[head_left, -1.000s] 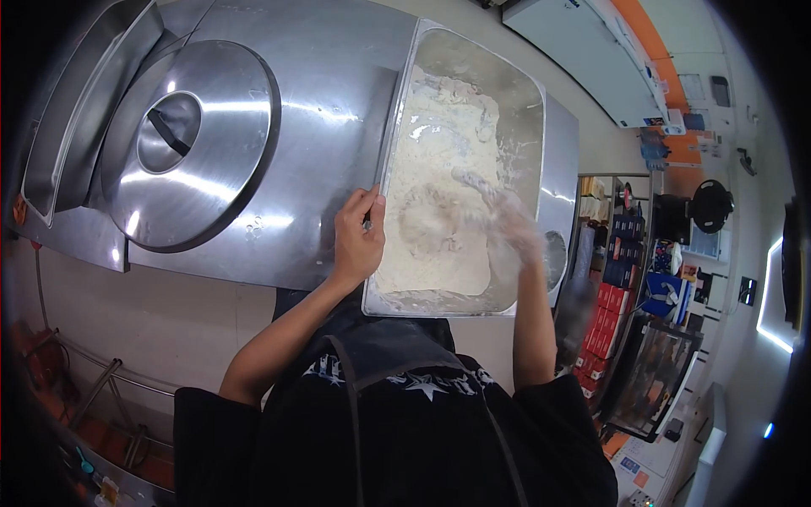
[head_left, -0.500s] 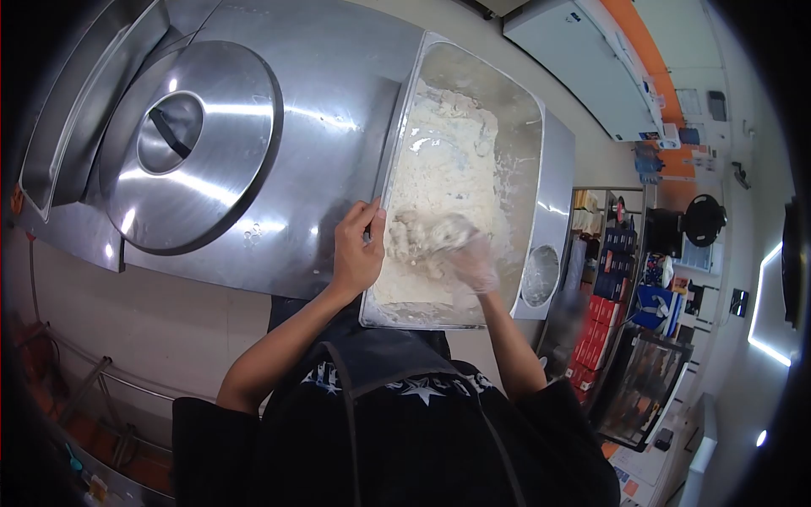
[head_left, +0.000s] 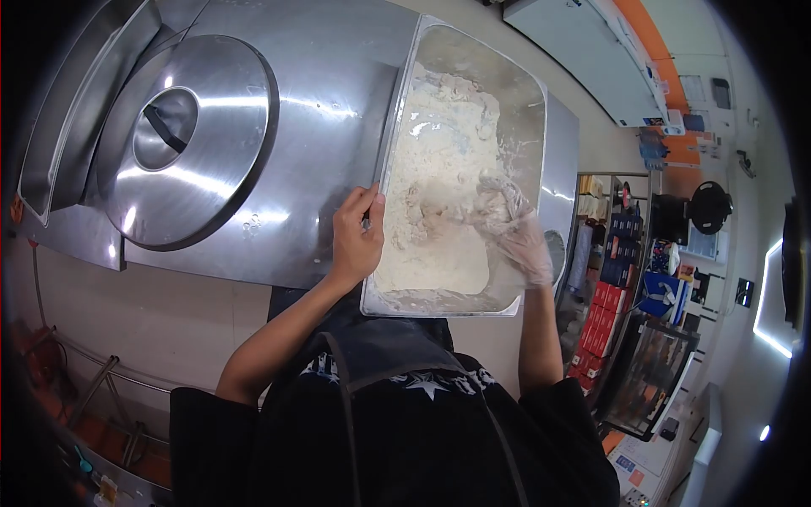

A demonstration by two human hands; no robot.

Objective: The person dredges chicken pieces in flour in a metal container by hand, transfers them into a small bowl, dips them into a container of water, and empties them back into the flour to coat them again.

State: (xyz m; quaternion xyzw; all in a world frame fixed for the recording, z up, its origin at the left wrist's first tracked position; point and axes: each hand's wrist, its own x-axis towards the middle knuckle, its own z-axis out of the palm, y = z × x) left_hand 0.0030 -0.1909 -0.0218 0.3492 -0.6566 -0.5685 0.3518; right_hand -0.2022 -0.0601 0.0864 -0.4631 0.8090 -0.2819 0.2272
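Observation:
A deep rectangular metal pan [head_left: 517, 127] holds a bed of pale flour [head_left: 448, 135] with lumpy pieces in it. My bare left hand [head_left: 358, 232] is closed on the pan's left rim. My right hand [head_left: 514, 224], in a clear glove dusted with flour, is over the right side of the pan. Its fingers are curled together around something whitish, too coated and blurred to name. Beside that hand, loose flour lies disturbed in the middle of the pan.
A large round metal lid [head_left: 215, 110] with a black handle lies on the steel counter [head_left: 325, 169] to the left. Beyond it is a long metal tray [head_left: 80, 110]. A round metal container [head_left: 555, 252] stands right of the pan, partly behind my right hand. Shelves with red boxes [head_left: 598, 325] are farther right.
My right hand has moved right, from over the middle of the flour toward the pan's right side. My left hand stays on the rim.

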